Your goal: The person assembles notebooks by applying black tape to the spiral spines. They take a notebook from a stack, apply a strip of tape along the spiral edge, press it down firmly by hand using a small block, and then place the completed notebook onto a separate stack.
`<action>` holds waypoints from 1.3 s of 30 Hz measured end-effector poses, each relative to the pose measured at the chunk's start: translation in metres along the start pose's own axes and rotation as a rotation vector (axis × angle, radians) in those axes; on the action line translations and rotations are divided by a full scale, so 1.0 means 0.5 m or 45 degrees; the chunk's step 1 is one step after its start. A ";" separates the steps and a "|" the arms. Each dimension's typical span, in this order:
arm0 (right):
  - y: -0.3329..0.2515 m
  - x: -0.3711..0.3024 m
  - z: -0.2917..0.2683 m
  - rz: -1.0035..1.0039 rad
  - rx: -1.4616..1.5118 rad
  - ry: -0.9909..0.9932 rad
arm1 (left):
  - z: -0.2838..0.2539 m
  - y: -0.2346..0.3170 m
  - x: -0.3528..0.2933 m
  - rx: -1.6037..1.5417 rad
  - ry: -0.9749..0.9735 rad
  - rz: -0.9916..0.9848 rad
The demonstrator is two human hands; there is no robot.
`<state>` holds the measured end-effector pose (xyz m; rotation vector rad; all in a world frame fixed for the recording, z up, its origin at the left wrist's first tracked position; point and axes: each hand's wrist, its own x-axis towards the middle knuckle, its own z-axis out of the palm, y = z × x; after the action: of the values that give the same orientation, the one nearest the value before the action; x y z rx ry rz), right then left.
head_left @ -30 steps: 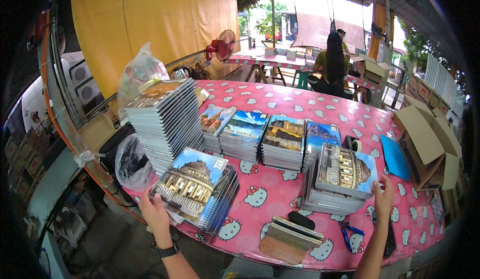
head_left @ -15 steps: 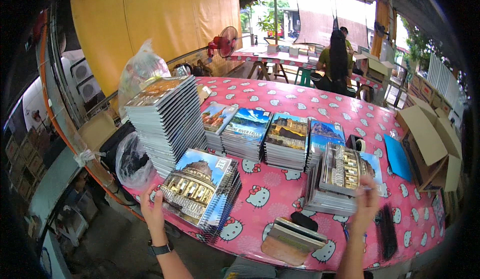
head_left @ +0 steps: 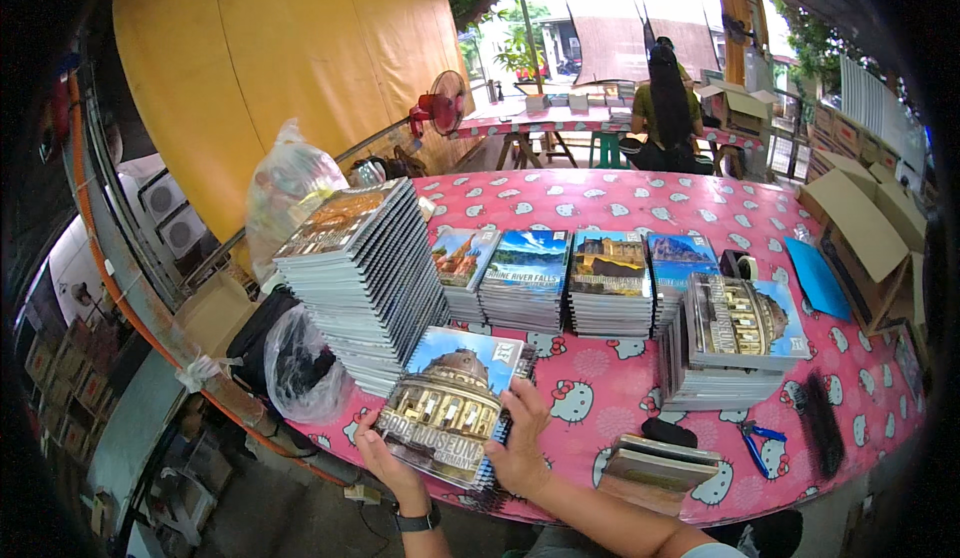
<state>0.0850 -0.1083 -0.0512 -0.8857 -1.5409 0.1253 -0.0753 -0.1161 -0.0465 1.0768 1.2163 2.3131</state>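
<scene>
Grip of left hand [head_left: 393,466], lower centre-left of the frame: fingers loosely spread, touching lower left edge of near book stack [head_left: 450,393]; dark watch [head_left: 418,518] at wrist. Grip of right hand [head_left: 520,438], lower centre: spread, thumb at cover's lower right, fingers along coil-bound side. Near book stack, lower centre: between both hands, domed building on cover, at near edge of pink patterned desk [head_left: 615,378].

Worn books [head_left: 660,470], lower centre-right, with dark pouch [head_left: 668,432] just behind. Blue-handled pliers [head_left: 754,446], lower right; black bundle [head_left: 824,426] near them. Right book stack [head_left: 722,388], right of centre: matching domed cover, turned sideways. Tall book stack [head_left: 360,298], left of centre, beside crumpled clear bag [head_left: 300,373]. Four shorter book piles [head_left: 525,273], mid-frame, in a row, assorted scenic covers.

Blue sheet [head_left: 816,278] and open carton [head_left: 860,223], right edge. Red fan [head_left: 442,108], upper centre. Seated person [head_left: 668,108], upper right, beside farther desk [head_left: 520,123]. Yellow tarpaulin [head_left: 285,48], upper left.
</scene>
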 end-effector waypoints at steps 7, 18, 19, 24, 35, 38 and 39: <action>0.143 0.124 0.016 0.567 0.568 0.111 | 0.001 0.012 0.020 -0.060 -0.007 -0.143; 0.148 0.140 0.062 0.763 0.743 0.121 | 0.002 -0.006 0.024 -0.118 0.160 -0.221; 0.152 0.134 0.064 0.780 0.768 0.116 | 0.002 -0.007 0.020 -0.160 0.170 -0.242; 0.176 0.123 0.061 0.840 0.887 0.127 | 0.016 0.008 0.014 -0.173 0.170 -0.229; 0.116 0.138 -0.019 0.448 0.271 0.096 | -0.002 0.009 0.028 0.101 0.082 0.018; -0.001 0.142 -0.214 0.076 0.090 -0.170 | -0.035 0.052 0.028 0.224 0.233 0.231; 0.009 0.149 -0.296 -0.062 -0.060 -0.316 | -0.029 0.095 0.012 0.158 0.235 0.246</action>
<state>0.2251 -0.1222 0.0362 -0.8944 -1.8017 0.1692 -0.0869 -0.1485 -0.0106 1.0847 1.3962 2.5604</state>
